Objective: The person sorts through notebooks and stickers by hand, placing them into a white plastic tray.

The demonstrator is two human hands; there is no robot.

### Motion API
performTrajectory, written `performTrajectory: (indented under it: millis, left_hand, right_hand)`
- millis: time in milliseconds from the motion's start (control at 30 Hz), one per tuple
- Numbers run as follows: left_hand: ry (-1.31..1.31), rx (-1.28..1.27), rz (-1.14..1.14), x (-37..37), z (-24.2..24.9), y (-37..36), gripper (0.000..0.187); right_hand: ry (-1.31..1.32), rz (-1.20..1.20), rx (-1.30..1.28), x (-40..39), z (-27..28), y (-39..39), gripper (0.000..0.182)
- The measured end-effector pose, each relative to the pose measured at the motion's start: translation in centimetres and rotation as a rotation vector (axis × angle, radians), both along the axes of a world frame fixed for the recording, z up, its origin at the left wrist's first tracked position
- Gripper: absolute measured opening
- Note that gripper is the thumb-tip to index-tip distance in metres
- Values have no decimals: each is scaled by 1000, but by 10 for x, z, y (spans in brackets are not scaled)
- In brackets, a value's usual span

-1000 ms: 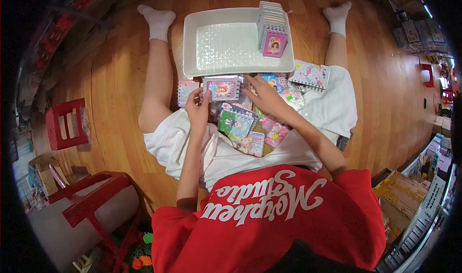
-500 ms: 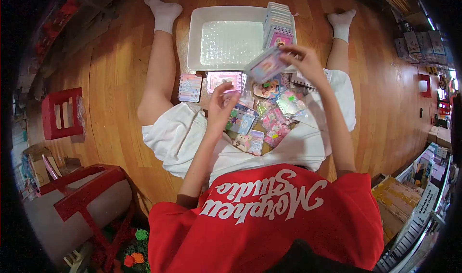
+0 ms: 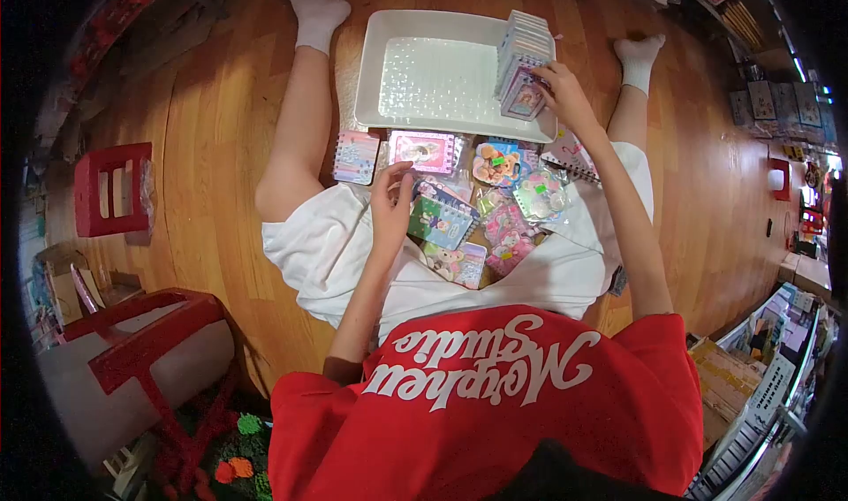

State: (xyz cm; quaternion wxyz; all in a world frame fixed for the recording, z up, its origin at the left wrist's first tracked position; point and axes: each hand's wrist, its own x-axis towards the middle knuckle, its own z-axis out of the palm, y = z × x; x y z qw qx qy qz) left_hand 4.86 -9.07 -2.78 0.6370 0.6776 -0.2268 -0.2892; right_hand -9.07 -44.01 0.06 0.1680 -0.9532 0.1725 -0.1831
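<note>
In the head view my right hand grips the edge of a small spiral notebook with a purple border. That notebook stands tilted against the front of a row of notebooks, at the right end of a white plastic tray. My left hand is empty, its fingers loosely curled and apart, beside the pile between my legs. Closest to it are a pink-framed notebook and a green and blue notebook. A pastel striped notebook lies further left.
Near my right thigh lie a bear-shaped item, a round-patterned notebook and pink packets. Red stools stand on the wooden floor at left. Cardboard boxes and a rack are at lower right.
My right hand has carried the notebook up and right, from over the tray's front rim to the row's front. My left hand has shifted slightly left and down.
</note>
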Motion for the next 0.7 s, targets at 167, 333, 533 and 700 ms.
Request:
performTrajectory:
  millis: [167,333,533,700]
  left_hand:
    - [-40,26,-9,0,-8,-1,21]
    - [-401,82,108,2,-6,-7,30]
    - [-342,296,122,21,-18,-15,42]
    - [-276,412,58,40,-32,-14,36]
  right_hand:
    - [-98,-90,-23,2,-11,10,26]
    - [-275,-201,-45,1,5,37,23]
    - [-303,-150,424,-10,27,128,22]
    - [-179,-49,598,3,-11,178,17]
